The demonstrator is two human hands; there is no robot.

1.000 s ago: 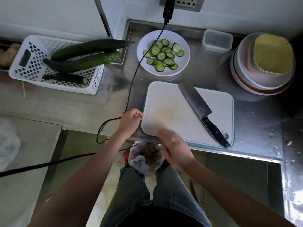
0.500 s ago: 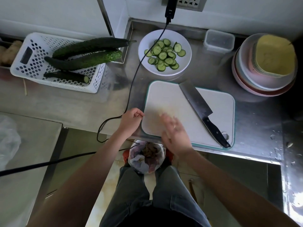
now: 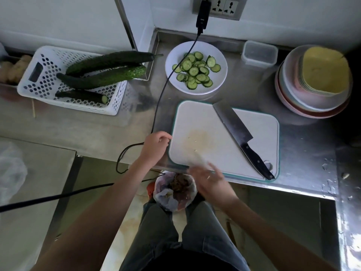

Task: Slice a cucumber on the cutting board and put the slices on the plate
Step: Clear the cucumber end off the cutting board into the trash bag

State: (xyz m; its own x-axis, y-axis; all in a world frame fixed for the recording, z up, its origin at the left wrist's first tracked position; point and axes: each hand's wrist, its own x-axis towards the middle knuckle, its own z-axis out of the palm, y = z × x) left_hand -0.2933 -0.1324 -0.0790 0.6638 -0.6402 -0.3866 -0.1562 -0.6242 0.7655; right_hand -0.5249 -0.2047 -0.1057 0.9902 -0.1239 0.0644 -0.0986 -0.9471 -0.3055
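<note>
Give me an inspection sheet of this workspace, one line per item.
Surface: steel counter, water drops at right edge.
Job's things: cutting board bare but stained; knife lying across it; cucumber slices on white plate; cucumbers in white basket.
Clutter: lidded container; stacked bowls.
Hands: left hand grips the board's left edge; right hand blurred at its near edge, fingers straight.
Cables: black cable from wall socket crosses the plate.
Surroundings: waste bag below counter edge.

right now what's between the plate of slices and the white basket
In the head view, a black cable runs down across that bare steel counter, past the plate and basket.
</note>
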